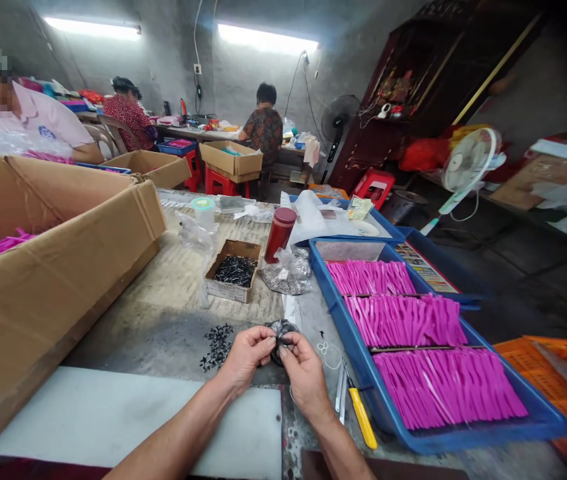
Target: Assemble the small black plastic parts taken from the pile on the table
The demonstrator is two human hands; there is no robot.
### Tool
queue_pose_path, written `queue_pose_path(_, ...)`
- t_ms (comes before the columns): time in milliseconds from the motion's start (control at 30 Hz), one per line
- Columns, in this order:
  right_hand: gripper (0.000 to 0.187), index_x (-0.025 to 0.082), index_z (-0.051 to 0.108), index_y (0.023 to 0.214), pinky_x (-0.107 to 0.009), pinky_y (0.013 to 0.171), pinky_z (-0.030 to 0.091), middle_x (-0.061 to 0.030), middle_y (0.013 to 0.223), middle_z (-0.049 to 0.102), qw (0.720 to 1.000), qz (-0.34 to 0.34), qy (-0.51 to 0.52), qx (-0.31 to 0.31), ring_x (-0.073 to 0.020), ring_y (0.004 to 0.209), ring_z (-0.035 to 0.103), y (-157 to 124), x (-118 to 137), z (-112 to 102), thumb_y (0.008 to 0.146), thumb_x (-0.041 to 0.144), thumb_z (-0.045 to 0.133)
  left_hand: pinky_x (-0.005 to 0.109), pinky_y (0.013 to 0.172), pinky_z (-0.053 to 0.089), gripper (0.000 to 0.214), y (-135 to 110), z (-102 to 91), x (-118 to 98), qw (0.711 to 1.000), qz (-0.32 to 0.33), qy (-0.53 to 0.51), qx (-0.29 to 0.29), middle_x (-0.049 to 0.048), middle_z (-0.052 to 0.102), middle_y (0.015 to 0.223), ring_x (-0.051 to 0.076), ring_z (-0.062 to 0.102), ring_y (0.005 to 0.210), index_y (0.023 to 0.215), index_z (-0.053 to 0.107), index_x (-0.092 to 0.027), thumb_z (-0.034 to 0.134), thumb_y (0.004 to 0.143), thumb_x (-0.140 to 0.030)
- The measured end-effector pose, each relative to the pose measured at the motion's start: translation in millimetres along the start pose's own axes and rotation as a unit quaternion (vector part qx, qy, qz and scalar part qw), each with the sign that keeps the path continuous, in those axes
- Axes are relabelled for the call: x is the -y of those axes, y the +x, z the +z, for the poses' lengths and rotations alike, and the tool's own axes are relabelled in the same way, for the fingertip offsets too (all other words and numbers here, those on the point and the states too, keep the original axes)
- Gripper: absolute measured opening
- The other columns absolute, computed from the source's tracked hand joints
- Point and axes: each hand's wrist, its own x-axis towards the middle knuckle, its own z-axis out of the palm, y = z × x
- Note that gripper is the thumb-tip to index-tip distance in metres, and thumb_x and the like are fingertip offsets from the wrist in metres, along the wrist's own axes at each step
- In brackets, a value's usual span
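Observation:
My left hand [249,358] and my right hand [305,368] meet over the worktable, thumbs and fingertips pinched on a small plastic bag [284,327]. The bag looks dark and shiny, and is gathered between my fingers; its contents are hard to make out. Left of my left hand lies a loose pile of small black parts [216,345]. A shallow cardboard box [233,272] of similar black pieces stands behind my hands. White string [330,353], a yellow-handled tool [362,413] and a slim metal tool [340,393] lie right of my right hand.
At right a blue tray [398,427] holds rows of magenta strips [448,387]. A large cardboard box [58,293] borders the left side. Behind stand a dark red cup [280,233] and a bag of metal bits [288,273]. A white board [138,420] lies in front. Several people sit farther back.

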Motion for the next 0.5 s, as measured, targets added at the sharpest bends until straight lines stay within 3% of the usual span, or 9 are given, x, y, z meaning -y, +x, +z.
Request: queue_pose_path(500, 0.011, 0.018, 0.047, 0.077, -0.022, 0.052, 0.04, 0.0031, 0.062, 0.052, 1.0, -0.003, 0.019, 0.021, -0.0111, 0.057, 0.05, 1.0, -2.0, -4.0, 0.068, 0.022, 0.052, 0.017, 0.042, 0.021, 0.023, 0.0, -1.8, 0.2, 0.999, -0.004, 0.039, 0.027, -0.0051, 0.04, 0.048, 0.003, 0.03, 0.042, 0.066, 0.054, -0.009, 0.062, 0.059, -0.03)
